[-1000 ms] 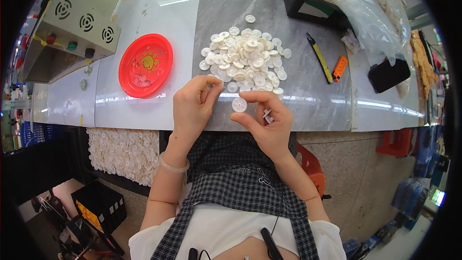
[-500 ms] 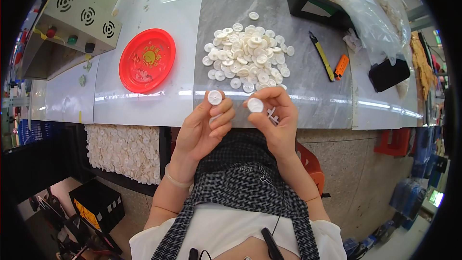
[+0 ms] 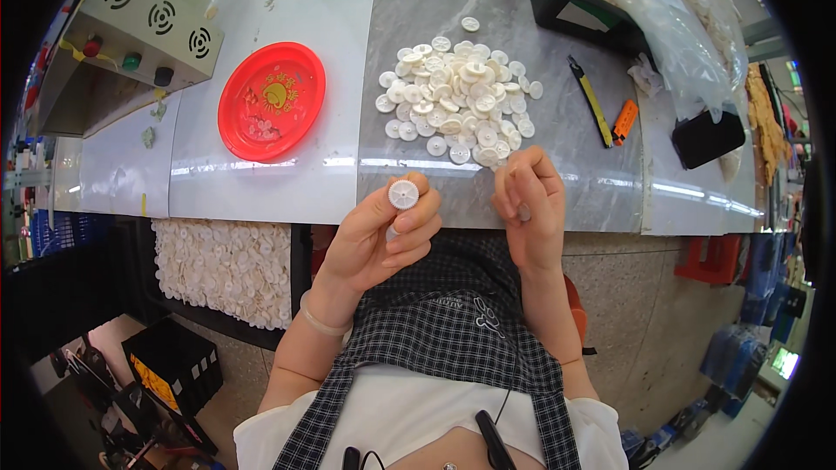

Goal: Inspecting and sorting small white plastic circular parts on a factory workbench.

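Head view: the left hand point(image 3: 383, 235) is pinching a white gear wheel point(image 3: 403, 195) by its edge between thumb and forefinger, just nearer the wearer than the heap of white discs point(image 3: 461, 91), while its lower fingers are curling around a second small white piece point(image 3: 392, 232). The right hand point(image 3: 533, 204) is bending its fingers close together at the heap's near right edge; a small pale bit point(image 3: 524, 211) is showing among them, but whether they are gripping it firmly, or anything else, I cannot tell. Judging by its look, the wheel is behaving like light, stiff plastic, perhaps smooth on the face and easily flicked away, its fine teeth being the likeliest part to chip; the rim is offering the best hold, pinched gently from opposite sides. Compared with half a second ago, the right hand is no longer showing the disc and pronged pieces it was holding, and is now reaching nearer the heap; the left is keeping its pinch, the wheel now showing its toothed edge more plainly.
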`<state>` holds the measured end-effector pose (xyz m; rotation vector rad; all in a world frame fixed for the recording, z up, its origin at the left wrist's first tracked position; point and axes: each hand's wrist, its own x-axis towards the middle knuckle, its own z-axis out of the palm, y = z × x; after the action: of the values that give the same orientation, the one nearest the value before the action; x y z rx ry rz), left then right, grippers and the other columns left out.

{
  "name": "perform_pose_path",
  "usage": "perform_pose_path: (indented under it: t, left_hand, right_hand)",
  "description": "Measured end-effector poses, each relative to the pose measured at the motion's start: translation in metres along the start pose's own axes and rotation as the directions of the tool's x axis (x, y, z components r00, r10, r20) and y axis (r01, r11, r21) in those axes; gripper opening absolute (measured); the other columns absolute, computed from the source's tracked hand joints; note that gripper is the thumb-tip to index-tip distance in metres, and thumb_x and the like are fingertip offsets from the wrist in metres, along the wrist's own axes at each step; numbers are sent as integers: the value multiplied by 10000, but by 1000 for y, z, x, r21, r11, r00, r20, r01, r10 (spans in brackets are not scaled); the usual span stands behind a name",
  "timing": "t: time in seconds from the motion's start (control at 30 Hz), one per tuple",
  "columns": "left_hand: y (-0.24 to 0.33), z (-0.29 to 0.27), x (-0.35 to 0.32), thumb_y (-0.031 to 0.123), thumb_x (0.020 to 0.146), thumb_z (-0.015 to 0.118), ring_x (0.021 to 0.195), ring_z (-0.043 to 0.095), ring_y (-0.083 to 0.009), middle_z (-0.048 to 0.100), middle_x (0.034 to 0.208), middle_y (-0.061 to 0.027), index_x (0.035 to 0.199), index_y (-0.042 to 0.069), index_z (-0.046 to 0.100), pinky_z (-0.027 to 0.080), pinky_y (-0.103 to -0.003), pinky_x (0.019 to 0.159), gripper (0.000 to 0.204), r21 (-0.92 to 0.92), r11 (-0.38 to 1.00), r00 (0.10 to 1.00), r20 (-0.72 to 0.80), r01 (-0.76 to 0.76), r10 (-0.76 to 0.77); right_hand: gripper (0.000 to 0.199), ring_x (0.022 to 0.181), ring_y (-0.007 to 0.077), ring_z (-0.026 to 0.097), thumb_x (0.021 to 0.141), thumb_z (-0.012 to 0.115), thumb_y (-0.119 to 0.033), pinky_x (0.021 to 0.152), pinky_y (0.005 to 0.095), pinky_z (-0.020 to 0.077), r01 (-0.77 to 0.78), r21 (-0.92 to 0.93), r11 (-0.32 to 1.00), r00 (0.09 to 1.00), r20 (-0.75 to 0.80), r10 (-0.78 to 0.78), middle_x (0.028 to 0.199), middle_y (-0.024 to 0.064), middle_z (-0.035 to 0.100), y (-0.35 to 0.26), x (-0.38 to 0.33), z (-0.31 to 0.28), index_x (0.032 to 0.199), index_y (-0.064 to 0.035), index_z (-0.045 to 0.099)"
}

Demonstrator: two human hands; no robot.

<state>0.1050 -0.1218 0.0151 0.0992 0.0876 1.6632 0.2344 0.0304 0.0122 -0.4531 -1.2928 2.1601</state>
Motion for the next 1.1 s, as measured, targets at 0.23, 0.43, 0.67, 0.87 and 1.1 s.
perform_pose_path:
  t: [0.23, 0.43, 0.67, 0.87, 1.1]
  left_hand:
    - [10, 2, 1, 240, 1026, 373, 594, 409, -79, 449, 820, -36, 931, 78, 416, 354, -179, 414, 193, 323, 933, 971, -124, -156, 205]
    - [36, -1, 4, 150, 909, 617, 473, 412, -80, 454, 594, 19, 831, 41, 561, 331, -219, 428, 145, 807, 586, 854, -258, -66, 452]
    - [14, 2, 35, 100, 798, 725, 473, 396, -111, 442, 570, -38, 900, 41, 689, 342, -273, 481, 124, 834, -512, 810, 150, 203, 567]
    - [16, 2, 37, 92, 839, 703, 522, 391, -61, 477, 611, 13, 894, 16, 645, 322, -234, 478, 110, 896, -390, 819, 53, 214, 572]
    - [16, -3, 15, 215, 1004, 488, 579, 417, -49, 429, 727, 30, 1057, 10, 536, 298, -183, 398, 217, 514, 857, 962, -219, -28, 163]
  right_hand:
    - [66, 537, 33, 357, 868, 672, -72, 471, 213, 273, 82, -637, 767, 983, -77, -168, 611, -42, 399, -7, 8, 0, 913, -38, 636]
    - [275, 501, 107, 404, 719, 797, -171, 474, 270, 344, 243, -933, 266, 942, 162, -294, 608, 2, 424, -2, 15, 12, 970, -100, 708]
    - [313, 514, 121, 423, 720, 788, -151, 479, 280, 360, 286, -935, 211, 930, 218, -296, 632, 8, 450, 2, 15, 11, 1010, -97, 683]
    - [295, 524, 104, 426, 733, 782, -110, 487, 253, 362, 228, -894, 386, 961, 142, -238, 638, 18, 461, -1, 15, 6, 1004, -64, 673]
    - [307, 532, 72, 399, 717, 808, -112, 480, 229, 341, 229, -881, 415, 952, 114, -283, 634, -7, 446, -9, 13, 11, 987, -65, 671]
